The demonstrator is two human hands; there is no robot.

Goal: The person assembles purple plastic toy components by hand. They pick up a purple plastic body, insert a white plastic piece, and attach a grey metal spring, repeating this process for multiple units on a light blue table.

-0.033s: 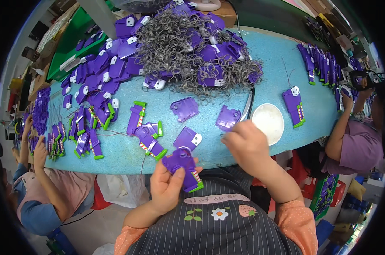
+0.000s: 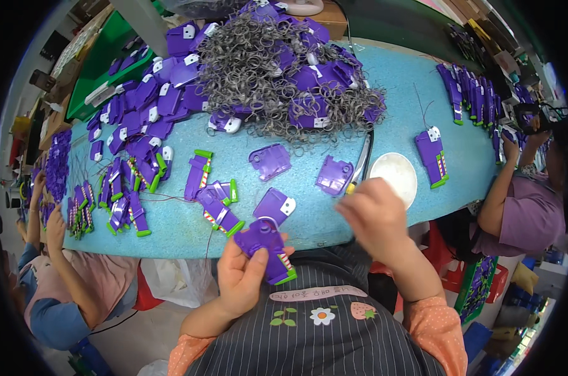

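Observation:
My left hand (image 2: 239,279) grips a purple plastic toy part (image 2: 264,244) near the table's front edge. The part has a green end and a red-and-white striped strip, and a pale ring-like loop shows at its top. Blurred a little by motion, my right hand (image 2: 378,216) hovers by the white round dish (image 2: 393,178), fingers drawn together; what they hold, if anything, is hidden. Close to those fingers lie a small yellow tip (image 2: 351,188) and a purple shell half (image 2: 333,175). Two more purple shells, one plain (image 2: 269,161) and one with a white corner (image 2: 274,205), lie beyond my left hand.
A large heap of grey wire coils (image 2: 253,75) covers purple shells at the back. Green-ended purple pieces (image 2: 218,207) lie at left, another (image 2: 431,156) at right. A dark cable (image 2: 364,156) runs behind the dish. Co-workers sit left (image 2: 77,282) and right (image 2: 522,200).
My right hand has moved slightly right and toward me, uncovering the yellow tip beside the purple shell. My left hand keeps its grip on the toy part. The whole view has shifted slightly.

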